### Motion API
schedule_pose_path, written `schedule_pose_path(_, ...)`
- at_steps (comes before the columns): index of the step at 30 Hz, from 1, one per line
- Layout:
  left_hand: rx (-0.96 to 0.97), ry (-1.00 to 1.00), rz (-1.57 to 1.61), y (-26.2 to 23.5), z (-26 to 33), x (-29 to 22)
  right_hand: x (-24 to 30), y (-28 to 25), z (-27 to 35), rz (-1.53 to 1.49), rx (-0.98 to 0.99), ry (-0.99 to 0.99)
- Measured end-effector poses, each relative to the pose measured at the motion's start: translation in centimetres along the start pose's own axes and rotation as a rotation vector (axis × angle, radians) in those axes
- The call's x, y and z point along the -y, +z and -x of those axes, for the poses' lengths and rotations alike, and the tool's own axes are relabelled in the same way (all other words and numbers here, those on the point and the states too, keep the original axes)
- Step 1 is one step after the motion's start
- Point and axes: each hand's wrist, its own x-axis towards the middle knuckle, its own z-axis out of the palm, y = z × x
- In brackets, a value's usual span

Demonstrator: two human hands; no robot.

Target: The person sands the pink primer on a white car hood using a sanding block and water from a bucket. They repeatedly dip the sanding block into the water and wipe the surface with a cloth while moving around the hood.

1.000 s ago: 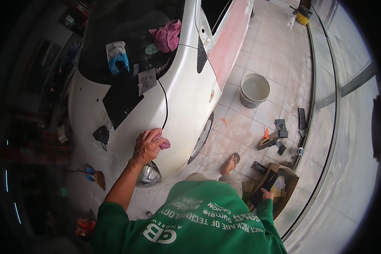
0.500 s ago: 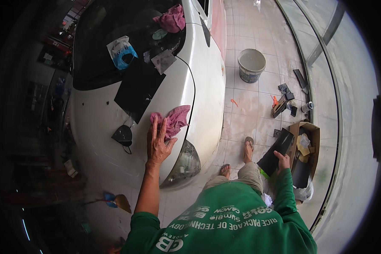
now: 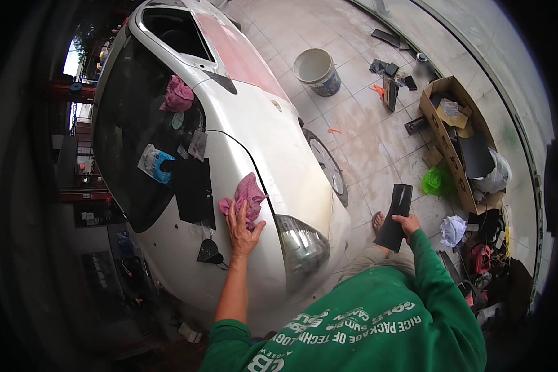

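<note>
My left hand (image 3: 244,240) lies with outstretched, spread fingers on a crumpled pink cloth (image 3: 248,197), which rests on the hood of a white car (image 3: 263,158) above its headlight (image 3: 302,247). Held out over the floor, a black, curved sheet that looks like sandpaper (image 3: 393,217) is pinched in my right hand (image 3: 407,225). A larger black sheet (image 3: 193,192) spreads over the hood, left of the cloth. Below it sits a black face mask (image 3: 209,251) with loose straps.
Near the windshield are another pink cloth (image 3: 177,94), a blue-and-white packet (image 3: 155,164) and a grey sheet (image 3: 198,145). A bucket (image 3: 316,71) stands on the tiles. To the right, a cardboard box (image 3: 445,133) holds sheets, beside a green plastic bag (image 3: 438,181).
The view has turned rightward, showing more of the car's side and the box. My right hand has lifted the black sheet away from the box. My left hand stays on the cloth.
</note>
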Motion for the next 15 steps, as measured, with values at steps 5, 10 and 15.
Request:
schedule_pose_path(5,-0.038,0.055,-0.029,0.8,0.6,0.8,-5.7,-4.1,0.7,0.036,-0.088,0.082)
schedule_pose_path(10,-0.147,0.075,-0.103,2.3,1.2,1.5,-10.9,-6.7,0.4,0.144,-0.235,0.078)
schedule_pose_path(15,-0.239,0.113,-0.11,4.5,0.9,1.5,-18.2,-10.4,-0.4,0.271,-0.357,0.12)
